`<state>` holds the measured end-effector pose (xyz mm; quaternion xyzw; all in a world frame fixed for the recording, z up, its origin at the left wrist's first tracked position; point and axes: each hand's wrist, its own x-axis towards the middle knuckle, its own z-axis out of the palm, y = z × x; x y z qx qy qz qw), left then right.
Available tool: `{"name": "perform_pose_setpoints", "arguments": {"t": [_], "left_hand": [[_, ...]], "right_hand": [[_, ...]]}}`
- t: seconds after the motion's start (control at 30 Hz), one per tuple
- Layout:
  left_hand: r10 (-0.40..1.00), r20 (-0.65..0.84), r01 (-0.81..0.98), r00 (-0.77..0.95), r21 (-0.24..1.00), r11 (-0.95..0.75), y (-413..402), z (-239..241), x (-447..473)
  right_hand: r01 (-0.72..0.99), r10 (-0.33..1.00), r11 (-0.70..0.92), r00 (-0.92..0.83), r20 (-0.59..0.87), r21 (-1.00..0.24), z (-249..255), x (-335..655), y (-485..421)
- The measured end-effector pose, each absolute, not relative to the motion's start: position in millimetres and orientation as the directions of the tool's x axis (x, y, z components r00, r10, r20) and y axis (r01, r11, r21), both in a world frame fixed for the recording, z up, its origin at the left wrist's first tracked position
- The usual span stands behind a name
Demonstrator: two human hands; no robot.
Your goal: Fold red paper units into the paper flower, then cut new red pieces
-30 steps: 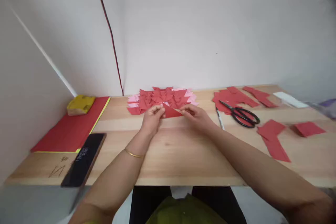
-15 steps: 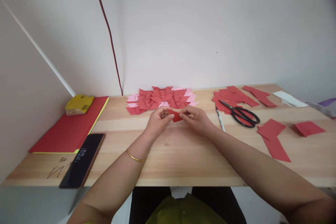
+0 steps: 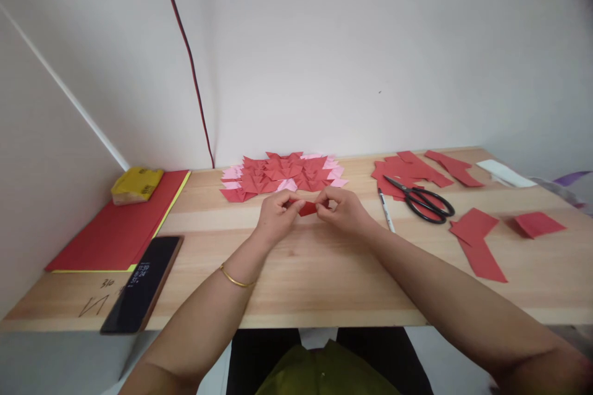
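Left hand [image 3: 278,217] and right hand [image 3: 343,213], both closed in a pinch on red paper [image 3: 306,208], sat nearer together than a second earlier, apparently mid-fold.

We wear a thin gold-coloured bangle [image 3: 236,281] on our left forearm [image 3: 208,321], a little above the wrist; the stretch that shows is a smooth, plain curve. Our right forearm [image 3: 440,287] is bare, and so are our left hand [image 3: 277,216] and right hand [image 3: 343,213], with slender fingers. Our top [image 3: 306,373] is olive green, creased towards its upper edge, with one tiny pale spot near the middle that we cannot make out. Black cloth [image 3: 264,352], apparently our trousers, shows as two dark patches, one on each side of the top.
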<state>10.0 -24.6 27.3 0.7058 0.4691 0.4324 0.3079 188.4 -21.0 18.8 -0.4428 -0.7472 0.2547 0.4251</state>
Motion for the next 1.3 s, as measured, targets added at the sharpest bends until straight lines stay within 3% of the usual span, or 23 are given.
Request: {"name": "perform_pose_setpoints", "arguments": {"t": [0.13, 0.27, 0.37, 0.6, 0.77, 0.9, 1.0, 1.13, 1.3], "left_hand": [[0.957, 0.285, 0.275, 0.049, 0.917, -0.287, -12.7, 23.9, -4.3], [0.963, 0.254, 0.146, -0.092, 0.96, -0.239, -2.5, 22.6, -15.6], [0.968, 0.238, 0.133, -0.082, 0.965, -0.226, -2.3, 21.9, -13.5], [0.978, 0.201, 0.132, 0.055, 0.969, -0.206, -11.3, 17.7, 0.7], [0.98, 0.198, 0.23, 0.027, 0.953, -0.199, -4.0, 14.6, -9.8], [0.918, 0.38, 0.403, -0.117, 0.863, -0.306, -3.5, 14.4, -13.8], [0.846, 0.533, 0.49, 0.016, 0.733, -0.471, -12.6, 16.8, -3.9], [0.778, 0.566, 0.493, 0.271, 0.613, -0.618, -24.0, 17.8, 13.8], [0.742, 0.555, 0.488, 0.376, 0.562, -0.668, -24.1, 16.0, 17.4]], "right_hand": [[0.484, 0.916, 0.401, -0.209, 0.343, -0.778, 16.2, 204.9, -10.9], [0.48, 0.951, 0.292, -0.056, 0.303, -0.827, 13.2, 219.5, -1.8], [0.422, 0.949, 0.301, -0.046, 0.312, -0.855, 15.0, 217.4, -3.5], [0.365, 0.907, 0.416, -0.231, 0.351, -0.833, 17.3, 201.3, -14.2], [0.424, 0.876, 0.478, -0.175, 0.449, -0.769, 16.9, 207.0, -12.4], [0.502, 0.84, 0.52, -0.15, 0.522, -0.691, 17.5, 207.6, -13.5], [0.531, 0.793, 0.583, -0.206, 0.574, -0.615, 17.6, 203.0, -15.9], [0.528, 0.707, 0.683, -0.307, 0.637, -0.505, 16.9, 194.3, -19.2], [0.526, 0.678, 0.715, -0.364, 0.638, -0.461, 17.3, 188.9, -21.1]]}}
